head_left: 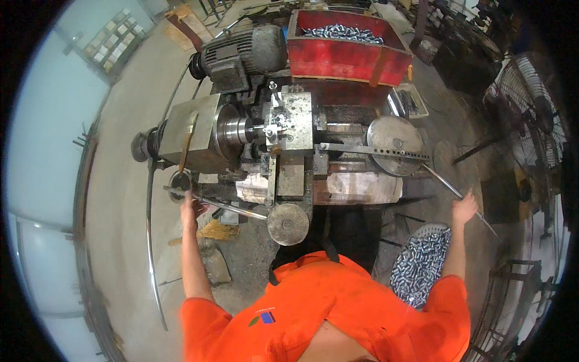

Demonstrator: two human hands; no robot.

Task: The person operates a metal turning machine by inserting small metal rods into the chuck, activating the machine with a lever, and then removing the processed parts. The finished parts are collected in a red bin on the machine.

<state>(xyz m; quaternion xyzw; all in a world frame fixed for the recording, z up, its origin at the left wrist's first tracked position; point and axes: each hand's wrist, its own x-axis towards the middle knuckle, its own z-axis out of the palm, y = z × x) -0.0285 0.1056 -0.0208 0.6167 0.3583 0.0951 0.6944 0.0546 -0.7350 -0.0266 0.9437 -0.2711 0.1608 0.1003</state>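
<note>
A small lathe-like machine stands before me, with a steel spindle chuck [231, 131] and a metal tool block [291, 123] in its middle. My left hand [190, 209] is closed round a steel lever rod [236, 210] that runs to a round metal disc [287, 224] at the machine's front. My right hand [464, 209] grips another steel lever rod [445, 181], slanting down from a larger round plate [395, 146]. A flat bar with a row of holes [377, 151] links that plate to the tool block. Whatever sits at the chuck's tip is too small to name.
Behind the machine are an electric motor [244, 54] and a red box [350, 60] of small metal parts. A basket [435, 230] full of shiny metal pieces stands near my right arm. To the right is a large fan [531, 111]; a brush [217, 230] lies below my left hand.
</note>
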